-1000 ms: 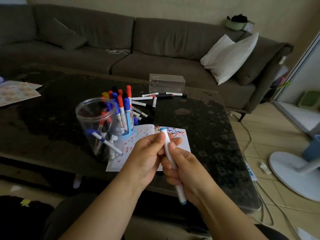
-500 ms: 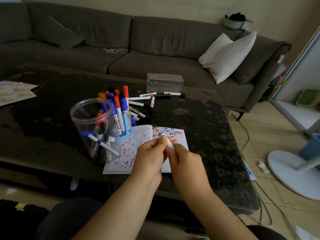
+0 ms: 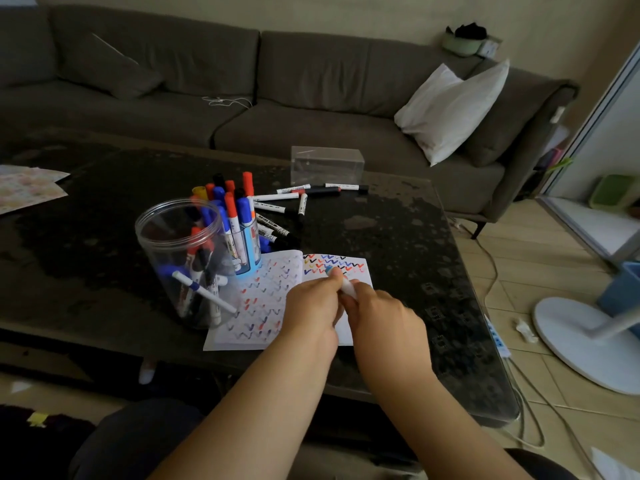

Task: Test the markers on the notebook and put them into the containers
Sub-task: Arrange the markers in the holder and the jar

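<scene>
Both hands, left hand (image 3: pixel 313 306) and right hand (image 3: pixel 377 315), pinch a white blue-capped marker (image 3: pixel 347 287) over the zigzag-filled open notebook (image 3: pixel 263 299); clear round plastic jar (image 3: pixel 173 244) holds several, loose white markers (image 3: pixel 298 199) await near the table's far edge.

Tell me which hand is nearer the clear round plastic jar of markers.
Left. The left hand is over the open notebook, just right of the clear round plastic jar; the right hand is farther right, beyond the left hand.

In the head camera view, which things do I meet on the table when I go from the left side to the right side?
Patterned paper → clear round jar holding markers → blue cup full of markers → open notebook → left hand → right hand, both holding one marker.
</scene>
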